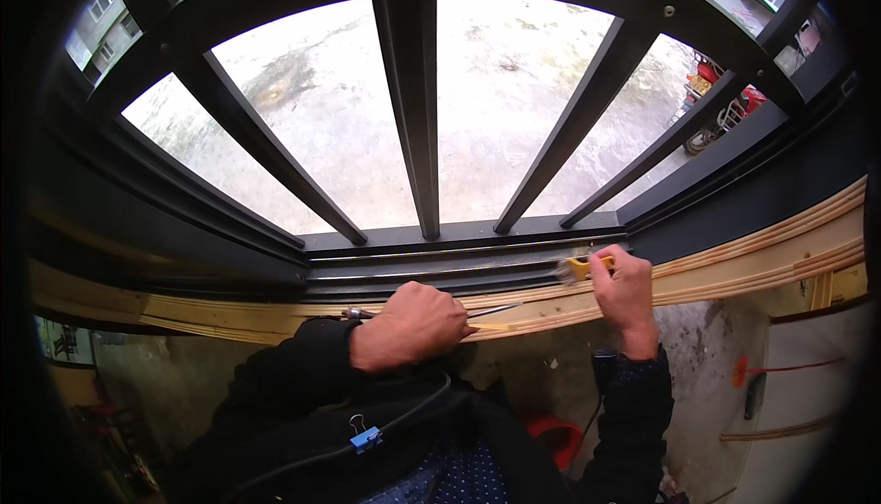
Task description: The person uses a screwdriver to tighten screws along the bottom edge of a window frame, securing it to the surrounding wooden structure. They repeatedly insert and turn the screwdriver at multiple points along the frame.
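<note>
My right hand (624,288) is closed around a small yellow-handled brush (578,268), whose pale, blurred end meets the window's lower track at the right. Lower and to the left, my left hand (415,325) rests in a fist on the wooden sill. A slim tool with a metal shaft (496,310) passes through that fist. The shaft sticks out to the right, and a dark and silvery end shows at the left. Something thin and yellow (491,326) pokes out below the shaft; its kind is unclear. The black window track (413,270) runs beyond both hands.
Black window bars (407,119) rise in front of me, with a pale concrete yard and a red motorcycle (725,114) outside. The wooden sill (725,270) curves across. A cable with a blue binder clip (365,439) crosses my chest. Below is a red container (557,440).
</note>
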Tool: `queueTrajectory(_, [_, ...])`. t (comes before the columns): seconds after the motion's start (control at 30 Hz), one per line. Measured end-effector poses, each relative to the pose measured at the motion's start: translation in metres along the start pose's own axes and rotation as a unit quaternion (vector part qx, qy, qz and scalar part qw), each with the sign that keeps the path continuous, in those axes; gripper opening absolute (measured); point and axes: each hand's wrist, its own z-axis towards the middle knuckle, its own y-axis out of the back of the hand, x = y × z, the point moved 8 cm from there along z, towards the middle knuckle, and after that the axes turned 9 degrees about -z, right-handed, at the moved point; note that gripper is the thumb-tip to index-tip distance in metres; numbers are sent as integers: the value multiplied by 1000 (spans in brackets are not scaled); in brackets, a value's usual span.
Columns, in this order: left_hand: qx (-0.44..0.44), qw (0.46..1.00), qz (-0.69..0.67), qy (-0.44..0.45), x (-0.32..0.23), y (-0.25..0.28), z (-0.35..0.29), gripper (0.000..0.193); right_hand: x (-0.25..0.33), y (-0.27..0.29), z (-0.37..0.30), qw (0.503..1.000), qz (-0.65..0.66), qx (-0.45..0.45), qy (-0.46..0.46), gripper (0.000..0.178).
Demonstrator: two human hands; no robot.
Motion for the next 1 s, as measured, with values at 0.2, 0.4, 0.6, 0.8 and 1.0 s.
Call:
queueTrajectory(0.2, [-67,987,114,-87,-20,-16,13,20,-11,-6,-11,986,147,32,-68,14])
queueTrajectory(0.4, [-73,985,133,-80,-29,-15,24,21,-30,17,-11,992,70,-82,-61,15])
queueTrajectory(0.6, [-16,1000,6,-5,-18,10,16,38,-51,31,-52,957,217,-92,-168,22])
queueTrajectory(0.8, [-117,970,-208,-50,-27,34,11,57,-25,-20,-88,927,332,76,-159,23])
queueTrajectory(1.0, [-154,875,-455,-55,-32,16,25,53,23,-92,-115,739,604,175,-242,16])
